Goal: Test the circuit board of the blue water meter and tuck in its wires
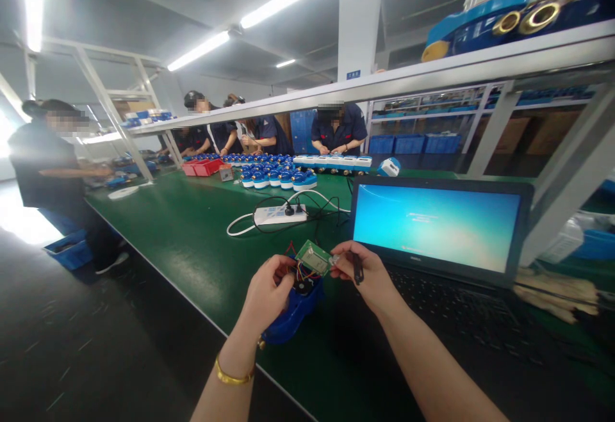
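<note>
A green circuit board [313,258] is tilted between my two hands, above an open blue meter housing [288,321]. Thin coloured wires [302,273] run from under the board into the dark inside of the housing. My left hand [270,289] is closed at the board's left side, with finger and thumb pinched at the wires. At the board's right corner, my right hand [364,273] pinches the edge beside a small clear part. A short black stick-like item [358,268] lies across the right-hand fingers; its kind is unclear.
A laptop [435,230] stands open at right, beside a glove [557,291]. A power strip [280,214] with cables lies ahead. Several blue meters [278,175] and red bins [202,166] sit farther back. Co-workers [339,129] stand beyond the table; a shelf [398,82] crosses overhead.
</note>
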A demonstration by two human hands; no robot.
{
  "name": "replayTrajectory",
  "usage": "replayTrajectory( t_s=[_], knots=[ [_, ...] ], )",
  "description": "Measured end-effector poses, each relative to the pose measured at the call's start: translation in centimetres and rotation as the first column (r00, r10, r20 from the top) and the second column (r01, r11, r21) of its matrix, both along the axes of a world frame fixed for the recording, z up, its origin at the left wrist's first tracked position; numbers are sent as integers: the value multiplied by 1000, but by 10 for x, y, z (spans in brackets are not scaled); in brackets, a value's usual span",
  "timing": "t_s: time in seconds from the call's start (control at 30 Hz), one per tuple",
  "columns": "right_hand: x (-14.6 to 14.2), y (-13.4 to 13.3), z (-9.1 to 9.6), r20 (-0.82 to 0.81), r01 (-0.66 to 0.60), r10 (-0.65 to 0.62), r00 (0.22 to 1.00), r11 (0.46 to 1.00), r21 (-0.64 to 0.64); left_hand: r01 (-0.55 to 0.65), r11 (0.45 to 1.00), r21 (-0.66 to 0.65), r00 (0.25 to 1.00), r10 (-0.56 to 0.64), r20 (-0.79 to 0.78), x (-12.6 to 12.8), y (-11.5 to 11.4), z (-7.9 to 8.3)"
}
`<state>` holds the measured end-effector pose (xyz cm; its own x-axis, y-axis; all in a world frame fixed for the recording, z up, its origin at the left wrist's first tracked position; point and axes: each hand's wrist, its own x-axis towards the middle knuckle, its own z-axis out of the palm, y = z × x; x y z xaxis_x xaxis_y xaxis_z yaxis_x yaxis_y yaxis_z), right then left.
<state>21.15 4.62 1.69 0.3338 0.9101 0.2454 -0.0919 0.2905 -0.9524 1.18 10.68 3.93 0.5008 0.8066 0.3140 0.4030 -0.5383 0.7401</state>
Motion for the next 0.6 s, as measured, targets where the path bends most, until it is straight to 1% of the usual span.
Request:
replayTrajectory(
  t_s=[0.3,0.6],
  knots=[
    [1,0,0,-4,-12,12,1000,1000,9,-81,997,0,997,81,19,0,3,-2],
    [1,-2,4,13,-26,26,1000,1000,9,-63,998,-25,998,64,24,1,-1,3]
  ],
)
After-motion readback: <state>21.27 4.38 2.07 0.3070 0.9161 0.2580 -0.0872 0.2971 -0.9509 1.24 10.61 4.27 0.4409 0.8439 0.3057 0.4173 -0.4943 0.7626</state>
